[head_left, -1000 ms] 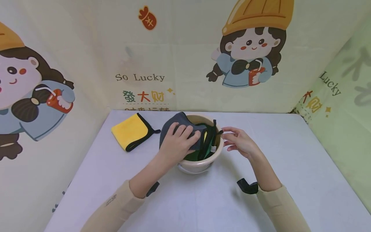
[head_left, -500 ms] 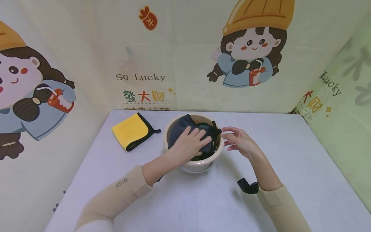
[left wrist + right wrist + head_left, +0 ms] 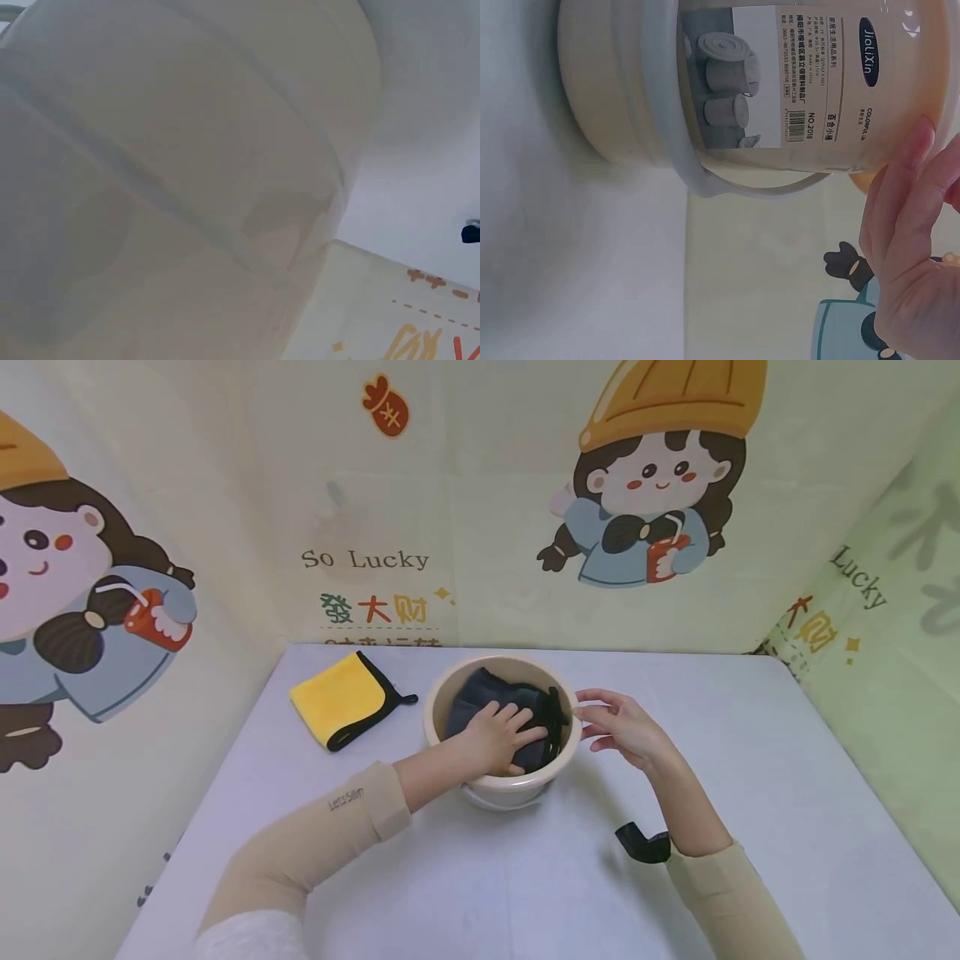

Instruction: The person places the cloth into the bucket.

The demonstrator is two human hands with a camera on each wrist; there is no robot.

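Left hand (image 3: 498,743) flat on grey cloth (image 3: 480,697) in bucket (image 3: 442,702).

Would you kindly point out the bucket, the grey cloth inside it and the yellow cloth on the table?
bucket (image 3: 438,710): head view, left rim.
grey cloth (image 3: 468,702): head view, bare upper left part.
yellow cloth (image 3: 337,697): head view, middle of yellow face.

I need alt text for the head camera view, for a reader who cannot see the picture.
A person's left hand presses a dark grey cloth down inside a cream bucket on a white table, while the right hand rests with open fingers at the bucket's right rim. A folded yellow cloth lies left of the bucket, before a cartoon-printed backdrop.
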